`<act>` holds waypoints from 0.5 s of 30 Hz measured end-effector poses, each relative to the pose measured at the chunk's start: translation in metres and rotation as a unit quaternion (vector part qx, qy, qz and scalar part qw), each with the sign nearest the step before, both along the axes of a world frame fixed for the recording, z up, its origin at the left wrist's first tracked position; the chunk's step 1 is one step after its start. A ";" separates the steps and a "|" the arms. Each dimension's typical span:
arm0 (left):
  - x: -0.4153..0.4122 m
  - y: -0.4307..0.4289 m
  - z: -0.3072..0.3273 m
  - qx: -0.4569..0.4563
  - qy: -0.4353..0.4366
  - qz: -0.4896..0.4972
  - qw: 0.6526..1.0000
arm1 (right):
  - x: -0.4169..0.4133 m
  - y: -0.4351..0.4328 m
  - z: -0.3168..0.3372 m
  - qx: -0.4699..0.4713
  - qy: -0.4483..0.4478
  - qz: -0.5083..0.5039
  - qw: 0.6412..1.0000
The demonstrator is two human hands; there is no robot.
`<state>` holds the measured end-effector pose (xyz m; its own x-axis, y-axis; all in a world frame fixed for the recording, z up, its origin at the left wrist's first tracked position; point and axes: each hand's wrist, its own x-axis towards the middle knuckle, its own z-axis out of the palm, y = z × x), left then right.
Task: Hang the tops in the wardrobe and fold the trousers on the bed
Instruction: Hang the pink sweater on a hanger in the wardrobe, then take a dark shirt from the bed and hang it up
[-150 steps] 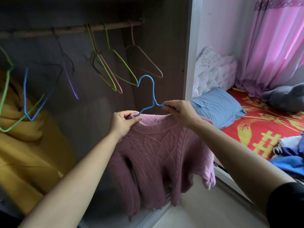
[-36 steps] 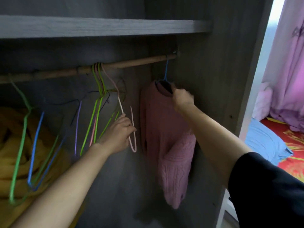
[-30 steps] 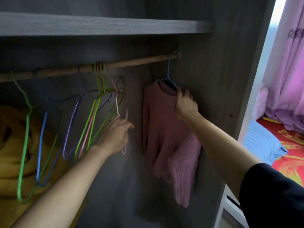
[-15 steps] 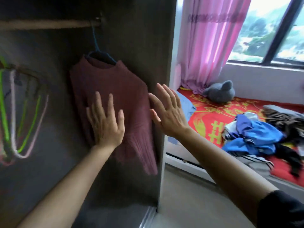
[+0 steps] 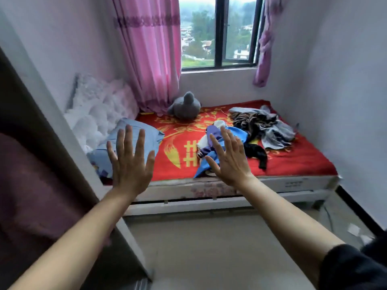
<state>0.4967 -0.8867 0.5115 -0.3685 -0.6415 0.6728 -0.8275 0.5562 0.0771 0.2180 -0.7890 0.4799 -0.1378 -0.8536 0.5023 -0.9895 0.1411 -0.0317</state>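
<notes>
I face the bed point(image 5: 293, 164), covered with a red and gold sheet. My left hand point(image 5: 129, 162) and my right hand point(image 5: 228, 158) are both raised in front of me with fingers spread, holding nothing. On the bed lies a heap of clothes: a blue and white garment point(image 5: 222, 135) in the middle, a striped dark piece point(image 5: 251, 120), grey fabric point(image 5: 278, 132) and a black item point(image 5: 257, 153). The pink sweater point(image 5: 31, 185) hangs inside the wardrobe at the far left, partly cut off by the frame.
The wardrobe side panel point(image 5: 69, 155) stands at left. A blue pillow point(image 5: 125, 141) and a grey plush toy point(image 5: 185, 107) lie at the head of the bed. Pink curtains point(image 5: 150, 51) flank the window. Bare floor point(image 5: 209, 248) lies between me and the bed.
The sweater went onto the rail, both hands let go, and my view swung right from the wardrobe to the bed. Both hands now hover open before the clothes heap.
</notes>
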 end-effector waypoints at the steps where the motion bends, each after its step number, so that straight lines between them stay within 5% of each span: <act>1: -0.029 0.002 -0.004 0.009 -0.002 -0.011 1.000 | -0.024 0.013 -0.005 0.009 0.005 -0.016 1.000; 9: -0.266 0.044 -0.024 0.068 -0.043 -0.175 0.981 | -0.197 0.138 -0.024 0.055 -0.017 -0.187 0.981; 15: -0.383 0.107 -0.027 0.075 -0.075 -0.372 0.922 | -0.232 0.258 -0.034 0.019 -0.077 -0.375 0.924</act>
